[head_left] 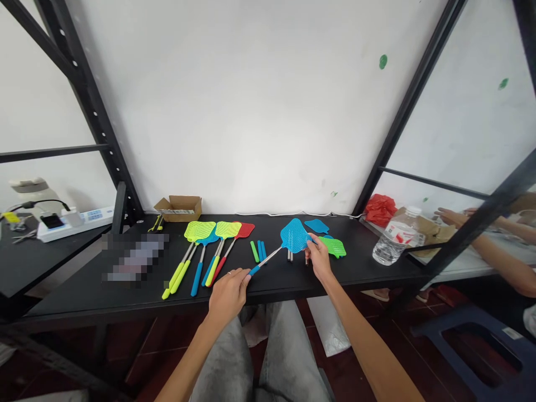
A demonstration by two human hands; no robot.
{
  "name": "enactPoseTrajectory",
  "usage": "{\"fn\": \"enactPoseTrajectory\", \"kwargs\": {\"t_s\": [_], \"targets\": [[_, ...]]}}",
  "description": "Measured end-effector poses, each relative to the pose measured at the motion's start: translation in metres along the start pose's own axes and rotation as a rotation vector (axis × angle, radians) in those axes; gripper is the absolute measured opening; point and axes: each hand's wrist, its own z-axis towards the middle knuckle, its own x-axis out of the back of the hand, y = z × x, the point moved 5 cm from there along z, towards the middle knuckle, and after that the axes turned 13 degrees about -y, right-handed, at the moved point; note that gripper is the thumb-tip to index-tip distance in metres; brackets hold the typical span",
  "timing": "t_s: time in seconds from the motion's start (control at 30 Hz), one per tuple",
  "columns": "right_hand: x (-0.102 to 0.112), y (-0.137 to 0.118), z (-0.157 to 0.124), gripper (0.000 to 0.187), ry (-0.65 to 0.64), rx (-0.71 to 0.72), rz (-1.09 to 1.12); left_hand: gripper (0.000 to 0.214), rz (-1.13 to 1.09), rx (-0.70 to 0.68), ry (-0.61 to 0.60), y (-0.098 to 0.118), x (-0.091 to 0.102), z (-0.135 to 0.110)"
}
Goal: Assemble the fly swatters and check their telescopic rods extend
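Note:
A blue fly swatter [295,237] with a metal rod is held slantwise above the black table. My left hand [229,291] is closed round its blue handle at the lower left end. At the other end, my right hand [318,255] pinches the right edge of the blue mesh head. Left of my hands lie several assembled fly swatters [200,230] in yellow, blue and red. Short loose handles, one green [254,252] and two blue [262,250], lie in the middle. Behind my right hand are a green swatter head [334,246] and a blue swatter head [317,225].
An open cardboard box [179,209] stands at the back left, a power strip [75,223] further left. To the right are a large water bottle [397,237] and a red plastic bag [380,209]. Another person's arm [500,259] shows beyond the black rack post [473,229].

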Motion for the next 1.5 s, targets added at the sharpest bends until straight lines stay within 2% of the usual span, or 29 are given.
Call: {"fn": "enactPoseTrajectory", "kwargs": {"t_s": [0.5,0.77,0.97,1.1,1.2,1.3,1.4,1.5], "targets": [[-0.004,-0.007,-0.001,0.055,-0.073,0.071,-0.164,0.038,-0.083,0.005,-0.042,-0.004,0.003,0.000],[-0.007,-0.006,0.000,0.057,-0.133,0.065,-0.127,0.040,-0.185,0.005,-0.079,-0.006,0.006,0.001],[-0.011,-0.011,-0.001,0.052,-0.124,0.063,-0.146,0.037,-0.269,-0.004,-0.070,-0.006,0.008,0.001],[-0.007,-0.013,-0.004,0.052,-0.019,0.069,-0.261,0.035,-0.316,0.026,-0.012,-0.005,0.016,-0.001],[-0.004,-0.012,-0.006,0.047,0.030,0.043,-0.346,0.030,-0.232,0.135,0.120,-0.010,0.031,-0.004],[-0.005,-0.011,-0.006,0.037,0.020,0.039,-0.445,0.030,-0.026,0.261,0.227,-0.018,0.046,-0.008],[-0.005,-0.012,-0.005,0.031,0.034,0.059,-0.535,0.032,0.170,0.318,0.260,-0.022,0.051,-0.010],[-0.004,-0.011,-0.005,0.029,0.070,0.047,-0.642,0.033,0.264,0.333,0.259,-0.024,0.047,-0.012]]}}
